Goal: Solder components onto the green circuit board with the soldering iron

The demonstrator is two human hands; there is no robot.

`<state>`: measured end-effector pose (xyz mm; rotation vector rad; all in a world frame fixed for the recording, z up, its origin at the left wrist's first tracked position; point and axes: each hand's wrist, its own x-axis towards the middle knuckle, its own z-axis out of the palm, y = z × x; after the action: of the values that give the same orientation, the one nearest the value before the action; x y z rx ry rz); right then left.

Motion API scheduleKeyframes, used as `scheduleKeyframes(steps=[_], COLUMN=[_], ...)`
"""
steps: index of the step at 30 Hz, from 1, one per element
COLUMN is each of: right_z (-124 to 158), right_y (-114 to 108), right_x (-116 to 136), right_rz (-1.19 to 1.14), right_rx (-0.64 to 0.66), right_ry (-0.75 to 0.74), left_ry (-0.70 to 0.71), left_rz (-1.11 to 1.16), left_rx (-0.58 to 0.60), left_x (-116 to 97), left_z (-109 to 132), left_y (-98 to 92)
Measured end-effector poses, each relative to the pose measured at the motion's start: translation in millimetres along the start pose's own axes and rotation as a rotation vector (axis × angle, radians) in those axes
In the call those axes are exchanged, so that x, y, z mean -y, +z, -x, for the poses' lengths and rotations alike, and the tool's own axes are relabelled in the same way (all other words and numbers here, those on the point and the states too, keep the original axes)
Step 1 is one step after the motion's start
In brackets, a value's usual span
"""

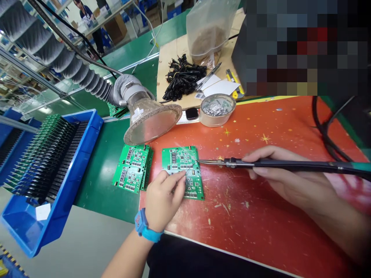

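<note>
My right hand (278,173) grips a soldering iron (246,163) by its black handle. Its metal tip reaches the right edge of a green circuit board (166,156), which lies flat on the red mat and carries a small digit display. Over the middle of that board, my left hand (165,197) is closed in a pinch, a blue watch on its wrist. Whatever those fingertips hold is too thin to make out, and the hand covers the board's lower left part. A stack of similar boards (129,179) sits just to the left.
A fume extractor hood (153,119) hangs above the boards. Behind the mat stand a round tin (217,112), a bundle of black cables (185,77), a plastic bag (208,34) and a yellow cutter (234,83). A blue bin (66,193) on the left holds upright boards. Another person (87,15) is far off.
</note>
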<state>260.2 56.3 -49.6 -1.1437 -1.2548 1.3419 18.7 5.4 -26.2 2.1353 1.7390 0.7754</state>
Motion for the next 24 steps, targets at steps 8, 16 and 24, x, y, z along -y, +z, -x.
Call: scheduleKeyframes(steps=[8, 16, 24], right_z=[-0.1, -1.8, -1.6], right_y=[-0.6, 1.2, 0.6], right_x=[-4.2, 7.1, -0.5], right_rz=[-0.008, -0.035, -0.034], right_rx=[0.008, -0.033, 0.028], right_ry=[0.040, 0.031, 0.037], left_ry=[0.004, -0.002, 0.013], left_rz=[-0.023, -0.021, -0.040], left_rx=[0.013, 0.029, 0.030], left_x=[-0.9, -3.3, -1.8], left_z=[-6.5, -2.9, -6.8], left_y=[4.3, 2.5, 8.3])
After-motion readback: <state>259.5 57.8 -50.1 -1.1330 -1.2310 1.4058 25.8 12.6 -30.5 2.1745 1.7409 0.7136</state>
